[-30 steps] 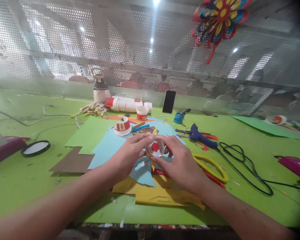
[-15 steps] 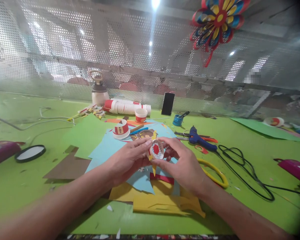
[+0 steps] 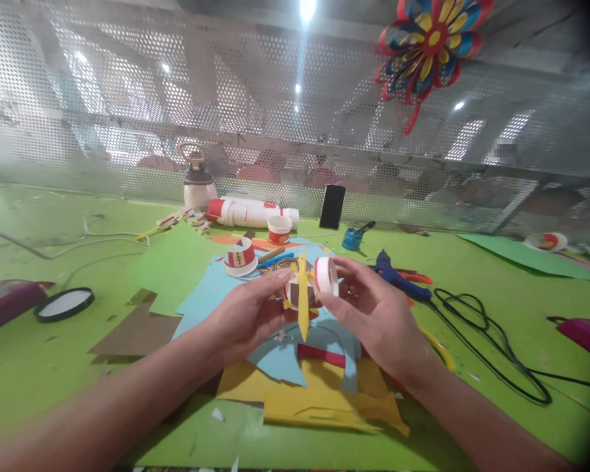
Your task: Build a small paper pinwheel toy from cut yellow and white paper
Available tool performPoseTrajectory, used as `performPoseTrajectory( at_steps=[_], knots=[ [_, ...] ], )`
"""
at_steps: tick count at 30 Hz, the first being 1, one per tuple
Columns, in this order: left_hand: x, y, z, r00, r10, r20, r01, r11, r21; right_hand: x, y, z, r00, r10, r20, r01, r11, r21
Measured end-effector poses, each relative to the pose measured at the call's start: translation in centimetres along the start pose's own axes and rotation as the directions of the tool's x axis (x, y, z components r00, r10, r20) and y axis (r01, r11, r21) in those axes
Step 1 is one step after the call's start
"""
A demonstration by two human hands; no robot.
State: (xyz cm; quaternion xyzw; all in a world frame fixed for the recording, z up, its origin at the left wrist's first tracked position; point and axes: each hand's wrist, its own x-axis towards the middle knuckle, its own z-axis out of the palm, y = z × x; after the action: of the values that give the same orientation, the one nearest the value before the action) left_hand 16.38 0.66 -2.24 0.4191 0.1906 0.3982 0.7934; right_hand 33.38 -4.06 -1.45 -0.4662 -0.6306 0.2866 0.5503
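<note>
My left hand (image 3: 248, 308) pinches a yellow paper animal cutout (image 3: 303, 298), its long body upright, with small clawed feet at the side. Behind its body sits a pale piece with a brown patch (image 3: 295, 290). Between the fingers and thumb of my right hand (image 3: 381, 311) is a cut-down paper cup bottom (image 3: 327, 276), white with a red edge, turned on its side. It is just right of the cutout; whether the two touch I cannot tell. Beneath both hands lie light blue paper (image 3: 275, 364) and yellow sheets (image 3: 319, 406).
A blue glue gun (image 3: 398, 278) with a looping black cable is on the right, near a yellow ring (image 3: 440, 351). Paper cups (image 3: 279, 229) stand behind my hands, with a phone (image 3: 332, 206) and blue pot (image 3: 353, 238). A black-rimmed disc (image 3: 63, 305) lies left.
The cup bottom has come away from the front of the yellow cutout, moving right and turning sideways in my right hand. The cutout's body and brown patch now show. My left hand keeps hold.
</note>
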Motion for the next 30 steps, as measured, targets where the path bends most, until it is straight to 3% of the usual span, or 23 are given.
performPoseTrajectory(
  at_steps=[3,7,9,11,13,16,20,24,30],
  knots=[
    [0.0,0.3,0.2,0.999,-0.030,-0.027,0.029,0.999,-0.040,0.8,0.0,-0.7,0.997,0.030,-0.077,-0.030,1.000,0.002],
    [0.0,0.5,0.3,0.998,-0.033,-0.060,0.031,0.999,-0.042,2.0,1.3,-1.7,0.990,0.063,-0.128,-0.099,0.949,-0.298],
    [0.1,0.5,0.2,0.997,-0.023,-0.078,0.020,0.999,-0.045,2.2,2.3,-1.7,0.993,0.101,-0.056,-0.115,0.864,-0.489],
    [0.3,0.5,0.1,0.997,-0.009,-0.078,0.005,0.998,-0.057,2.0,3.1,-1.4,0.990,0.115,0.078,-0.038,0.763,-0.645],
    [0.4,0.5,-0.1,0.998,-0.002,-0.067,-0.003,0.998,-0.068,1.5,3.5,-0.9,0.973,0.107,0.204,0.079,0.677,-0.731],
    [0.2,0.5,-0.1,0.997,-0.024,-0.068,0.021,0.999,-0.046,1.0,3.3,-0.6,0.947,0.103,0.304,0.182,0.607,-0.773],
    [-0.2,0.4,0.1,0.998,-0.010,-0.064,0.013,0.998,0.060,1.2,2.6,-1.1,0.956,0.065,0.288,0.178,0.649,-0.739],
    [-0.2,0.3,0.3,0.997,0.008,-0.072,0.002,0.991,0.137,1.6,1.6,-1.5,0.986,0.013,0.168,0.100,0.759,-0.644],
    [0.0,-0.1,0.2,0.994,0.028,-0.106,-0.005,0.977,0.215,1.0,0.3,-1.1,0.994,0.001,0.107,0.043,0.911,-0.411]
  ],
)
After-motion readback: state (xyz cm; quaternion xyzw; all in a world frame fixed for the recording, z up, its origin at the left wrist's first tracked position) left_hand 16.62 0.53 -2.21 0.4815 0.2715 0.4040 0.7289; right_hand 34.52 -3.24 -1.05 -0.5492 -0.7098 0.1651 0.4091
